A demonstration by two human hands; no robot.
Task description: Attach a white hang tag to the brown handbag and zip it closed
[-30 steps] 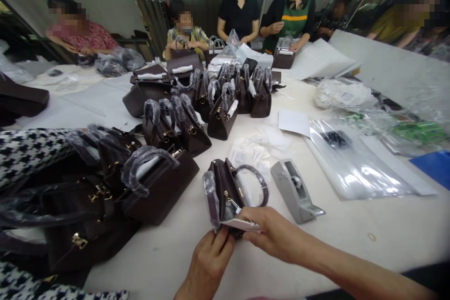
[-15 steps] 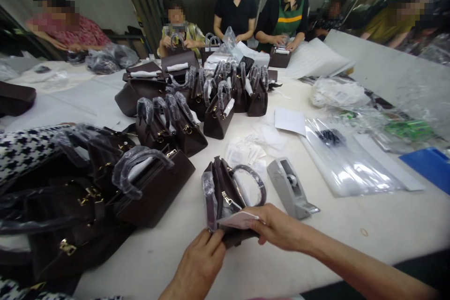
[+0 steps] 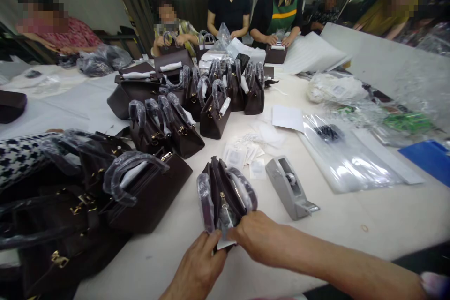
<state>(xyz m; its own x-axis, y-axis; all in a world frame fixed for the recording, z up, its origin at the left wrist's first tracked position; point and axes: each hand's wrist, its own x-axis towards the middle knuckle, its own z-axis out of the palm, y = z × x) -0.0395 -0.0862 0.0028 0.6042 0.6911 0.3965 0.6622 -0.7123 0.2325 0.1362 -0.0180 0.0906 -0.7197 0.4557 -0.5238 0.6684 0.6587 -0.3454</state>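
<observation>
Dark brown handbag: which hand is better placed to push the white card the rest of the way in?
Right, probably. The right hand lies over the white card at the mouth of the dark brown handbag; the left hand grips its near edge, steadying it.

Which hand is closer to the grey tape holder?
Right. The right hand grips the brown handbag just left of the tape dispenser; the left hand is farther left, at the bag's near end.

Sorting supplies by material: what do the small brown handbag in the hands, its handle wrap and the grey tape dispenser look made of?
Handbag: dark brown leather or imitation, matte, with gold-coloured metal fittings; which of the two cannot be told. Handle wrap: thin clear plastic film, crinkled and glossy. Tape dispenser: likely moulded grey plastic, smooth and dull.
</observation>
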